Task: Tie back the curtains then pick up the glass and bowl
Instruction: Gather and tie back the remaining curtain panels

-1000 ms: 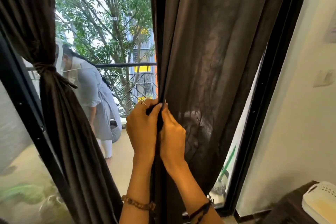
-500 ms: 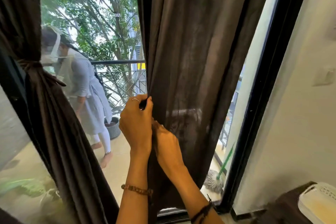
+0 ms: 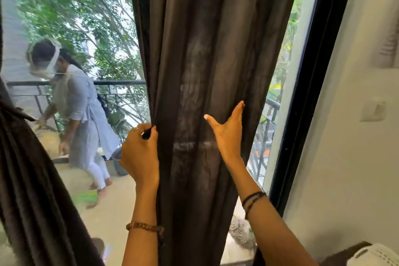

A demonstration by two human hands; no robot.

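Left hand (image 3: 140,153) pinches the left edge of the right curtain (image 3: 207,71). Right hand (image 3: 228,134), grip spread, presses flat against its right folds. Left curtain (image 3: 32,179) tied.

Daylit glass door (image 3: 101,28) with black frame (image 3: 311,93); white wall (image 3: 345,157) right of the fingers, bearing a switch (image 3: 373,111).

Dark, faintly glossy cloth curtain (image 3: 211,71)
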